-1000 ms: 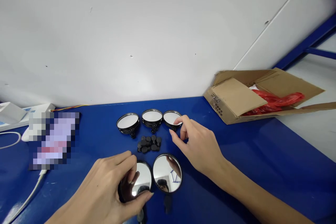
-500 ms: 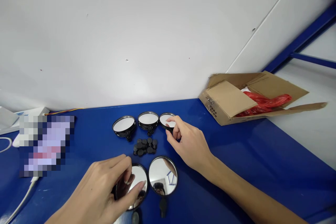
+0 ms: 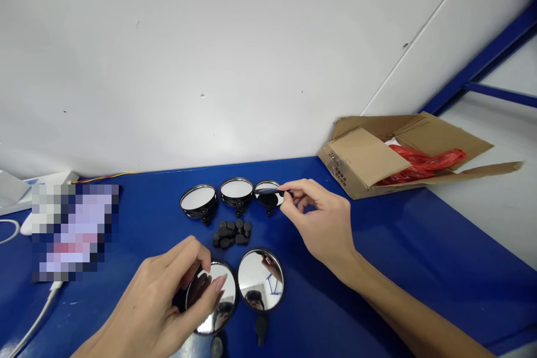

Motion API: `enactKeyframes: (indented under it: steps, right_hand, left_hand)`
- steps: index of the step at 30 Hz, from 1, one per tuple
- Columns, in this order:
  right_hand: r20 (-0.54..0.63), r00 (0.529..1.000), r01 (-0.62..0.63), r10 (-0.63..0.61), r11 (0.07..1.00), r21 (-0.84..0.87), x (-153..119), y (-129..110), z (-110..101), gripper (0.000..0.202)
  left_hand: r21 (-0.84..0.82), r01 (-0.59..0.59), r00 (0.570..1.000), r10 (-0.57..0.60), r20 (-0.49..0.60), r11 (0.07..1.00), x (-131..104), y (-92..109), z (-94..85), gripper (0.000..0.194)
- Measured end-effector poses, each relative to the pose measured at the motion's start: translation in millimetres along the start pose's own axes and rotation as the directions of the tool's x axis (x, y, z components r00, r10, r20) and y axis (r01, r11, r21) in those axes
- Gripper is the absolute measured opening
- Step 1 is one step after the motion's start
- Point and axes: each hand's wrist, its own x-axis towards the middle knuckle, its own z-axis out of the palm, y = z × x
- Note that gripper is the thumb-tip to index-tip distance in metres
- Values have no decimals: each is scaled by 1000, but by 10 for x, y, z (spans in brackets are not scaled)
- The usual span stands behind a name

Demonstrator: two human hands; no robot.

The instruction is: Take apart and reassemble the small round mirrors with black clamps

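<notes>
Between the thumb and fingers of my right hand point(image 3: 321, 215) is a small round mirror point(image 3: 267, 191), seen nearly edge-on and tilted just above the far right mirror point(image 3: 274, 185). Two more round mirrors, a left one point(image 3: 198, 198) and a middle one point(image 3: 236, 189), lie in line with it, apparently stacked on others. My left hand point(image 3: 168, 296) hovers over the near left mirror point(image 3: 213, 302), thumb and fingers apart and holding nothing. Beside that lies the near right mirror point(image 3: 260, 279), its black mount toward me. A cluster of black knobs point(image 3: 232, 233) sits between the two rows.
An opened cardboard box point(image 3: 356, 165) with a red plastic bag point(image 3: 428, 162) stands at the back right of the blue table point(image 3: 398, 268). On the left lie a blurred-out phone point(image 3: 78, 229) and a white cable point(image 3: 36, 319). A white wall point(image 3: 235, 56) closes off the back.
My right hand has taken hold of a mirror at the far right stack and lifted it, moving slightly right. My left hand has barely moved.
</notes>
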Motion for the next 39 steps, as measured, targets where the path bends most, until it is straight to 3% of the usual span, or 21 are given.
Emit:
enactKeyframes:
  steps: [3, 5, 7, 10, 14, 20, 23, 27, 31, 34, 39]
  right_hand:
    - [-86, 996, 38, -30, 995, 91, -9, -58, -54, 15]
    - [-70, 994, 92, -81, 980, 178, -34, -111, -90, 17]
    - [-3, 981, 186, -192, 945, 267, -64, -180, -113, 21]
    - [83, 903, 363, -421, 852, 377, -129, -293, -93, 29]
    - [134, 785, 486, -605, 736, 472, -264, -377, 16, 33]
    - [211, 705, 497, -677, 684, 535, -379, -377, 46, 31]
    - [297, 692, 478, -658, 725, 495, -373, -378, 0, 30]
    - [380, 799, 350, -465, 875, 335, -337, -330, -16, 33]
    - [381, 883, 254, -274, 962, 102, -263, -186, 23, 26]
    - [416, 880, 257, -229, 966, -12, -212, -60, 52, 29]
    - [557, 811, 283, -178, 953, -109, -184, 59, 65, 30]
  left_hand:
    - [-70, 70, 997, -68, 31, 995, -18, 65, 6, 14]
    - [-172, 151, 988, -148, 34, 973, -29, 103, 28, 12]
    - [-307, 239, 970, -239, 36, 921, -39, 119, 56, 36]
    - [-491, 284, 951, -309, 32, 824, -45, 106, 90, 82]
    - [-514, 213, 962, -269, -36, 831, -27, 68, 89, 104]
    - [-298, 47, 995, -70, -68, 953, 11, 68, 74, 90]
    - [-274, 70, 988, -105, -115, 959, 5, 127, 99, 72]
    - [-190, 156, 951, -199, -237, 969, 7, 203, 100, 47]
    - [-103, 211, 928, -232, -291, 972, 25, 192, 48, 41]
    - [-86, 227, 928, -243, -282, 970, 28, 150, 35, 44]
    - [-69, 194, 941, -205, -268, 979, 29, 105, 67, 48]
